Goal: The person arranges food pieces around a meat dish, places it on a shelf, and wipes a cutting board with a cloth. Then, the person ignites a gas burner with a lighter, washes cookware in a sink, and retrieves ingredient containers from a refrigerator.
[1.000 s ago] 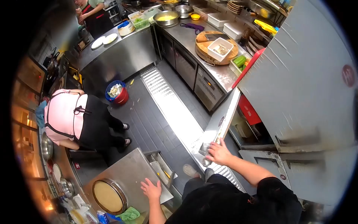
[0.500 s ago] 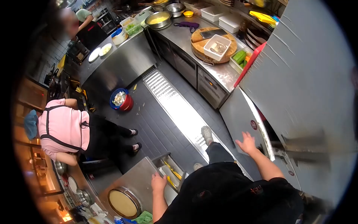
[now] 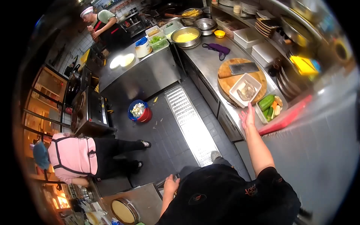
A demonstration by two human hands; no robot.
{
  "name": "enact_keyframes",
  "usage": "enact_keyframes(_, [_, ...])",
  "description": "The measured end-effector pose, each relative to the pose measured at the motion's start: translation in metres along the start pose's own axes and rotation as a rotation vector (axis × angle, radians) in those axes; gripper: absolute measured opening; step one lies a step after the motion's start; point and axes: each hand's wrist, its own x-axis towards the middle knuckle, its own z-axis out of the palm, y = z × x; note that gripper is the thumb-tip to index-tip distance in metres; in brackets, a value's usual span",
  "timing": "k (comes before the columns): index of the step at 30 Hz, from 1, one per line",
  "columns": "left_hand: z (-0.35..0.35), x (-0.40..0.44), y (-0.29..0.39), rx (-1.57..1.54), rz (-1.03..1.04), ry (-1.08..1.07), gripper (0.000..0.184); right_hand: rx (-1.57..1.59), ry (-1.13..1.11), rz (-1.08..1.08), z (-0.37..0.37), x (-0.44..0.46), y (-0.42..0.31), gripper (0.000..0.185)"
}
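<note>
My right hand (image 3: 248, 119) reaches forward with its fingers stretched out, open. Its fingertips are at the near edge of a white container (image 3: 234, 92) with pale pieces of food in it; I cannot tell whether they touch. That container stands on a round wooden cutting board (image 3: 224, 82), where a cleaver (image 3: 243, 68) also lies. Right of the hand is a tub of vegetables (image 3: 261, 115), with cucumbers among them. My left hand (image 3: 171, 185) is low, beside the corner of a steel counter (image 3: 152, 198). Its fingers are loosely bent, the thumb apart, and no held thing shows.
A person in pink (image 3: 77, 153) stands at the left, another in a dark apron (image 3: 108, 28) at the back. A red and blue bucket (image 3: 144, 115) stands on the floor near a metal drain grate (image 3: 187, 116). A grey door (image 3: 300, 161) with a red edge is at right.
I have moved forward toward the cutting board. My right hand has gone from beside the grey door to the white container. My left hand has left the drawer's side and is nearer my body.
</note>
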Motion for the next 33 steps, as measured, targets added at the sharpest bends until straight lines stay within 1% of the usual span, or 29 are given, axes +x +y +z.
enact_keyframes(2, [-0.009,0.017,0.009,-0.001,-0.009,0.000,0.067,0.054,-0.088,0.037,0.005,0.020,-0.006,0.107])
enact_keyframes(4, [-0.012,0.040,0.009,0.015,-0.015,-0.008,0.068,0.095,-0.074,0.048,0.006,0.031,-0.003,0.090])
enact_keyframes(6, [-0.020,0.071,0.009,0.045,-0.029,-0.076,0.069,0.095,-0.014,0.053,0.010,0.031,-0.003,0.079])
enact_keyframes(8, [-0.028,0.105,0.011,0.083,-0.023,-0.098,0.069,0.109,-0.025,0.015,0.019,0.026,-0.005,0.065])
enact_keyframes(9, [-0.035,0.128,0.012,0.079,-0.012,-0.138,0.068,0.116,-0.032,-0.037,0.018,0.031,-0.001,0.061])
enact_keyframes(10, [-0.029,0.153,-0.003,0.086,0.081,-0.082,0.065,0.118,-0.046,-0.085,0.017,0.035,0.003,0.057])
enact_keyframes(12, [-0.059,0.191,0.014,0.029,0.153,-0.027,0.059,0.156,0.034,-0.108,0.018,0.035,0.007,0.055])
enact_keyframes(14, [-0.089,0.239,0.023,0.008,0.189,0.013,0.056,0.079,0.042,-0.192,0.035,0.014,0.005,0.058])
enact_keyframes(15, [-0.104,0.263,0.025,0.006,0.218,0.037,0.054,0.022,0.024,-0.225,0.052,-0.004,0.004,0.059])
enact_keyframes(16, [-0.127,0.283,0.031,0.015,0.241,0.005,0.054,-0.033,0.010,-0.258,0.073,-0.027,-0.003,0.061])
enact_keyframes(17, [-0.149,0.302,0.039,0.026,0.266,-0.028,0.053,-0.064,0.015,-0.244,0.098,-0.049,-0.008,0.061])
enact_keyframes(19, [-0.187,0.341,0.050,0.006,0.407,0.008,0.055,-0.106,0.019,-0.214,0.151,-0.086,-0.006,0.062])
enact_keyframes(21, [-0.206,0.383,0.058,0.005,0.537,0.084,0.056,-0.133,-0.016,-0.118,0.196,-0.100,0.011,0.061])
enact_keyframes(23, [-0.238,0.411,0.074,-0.143,0.619,0.039,0.056,-0.184,-0.060,-0.020,0.241,-0.110,0.037,0.060])
enact_keyframes(24, [-0.251,0.421,0.078,-0.248,0.702,0.046,0.056,-0.197,-0.112,0.031,0.262,-0.110,0.054,0.059])
enact_keyframes(25, [-0.266,0.429,0.085,-0.351,0.734,-0.013,0.059,-0.221,-0.190,0.072,0.285,-0.113,0.069,0.058])
enact_keyframes(26, [-0.283,0.429,0.097,-0.450,0.698,-0.059,0.062,-0.230,-0.272,0.109,0.309,-0.114,0.084,0.057])
enact_keyframes(27, [-0.282,0.434,0.100,-0.494,0.695,-0.026,0.064,-0.254,-0.326,0.160,0.334,-0.114,0.099,0.056])
enact_keyframes(28, [-0.294,0.436,0.105,-0.665,0.617,-0.200,0.068,-0.275,-0.377,0.206,0.358,-0.114,0.113,0.055])
enact_keyframes(30, [-0.309,0.443,0.106,-0.927,0.489,-0.353,0.070,-0.355,-0.460,0.297,0.409,-0.112,0.135,0.055])
enact_keyframes(32, [-0.310,0.457,0.098,-1.228,0.359,-0.442,0.076,-0.378,-0.525,0.369,0.457,-0.106,0.158,0.058])
enact_keyframes(33, [-0.329,0.461,0.092,-1.093,0.403,-0.377,0.076,-0.404,-0.576,0.376,0.481,-0.102,0.168,0.060])
